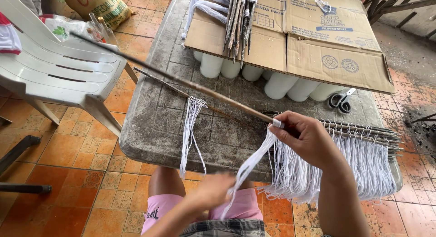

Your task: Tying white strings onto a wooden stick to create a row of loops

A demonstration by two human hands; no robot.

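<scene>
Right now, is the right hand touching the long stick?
Touching. The head view shows the right hand pinching the long stick at its near end, where a white string loops over it.

Grey, worn tabletop (159,114) with things for string work.
White cylinders (277,84) stand near its far edge under flattened cardboard (313,46); scissors (340,100) lie by the right edge; rods with white strings (359,132) lie at the near right corner.

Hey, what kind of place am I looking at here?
Probably a home candle-making workspace: white wick strings looped over thin rods, white candles under flattened cardboard, on a worn table over a tiled floor.
</scene>
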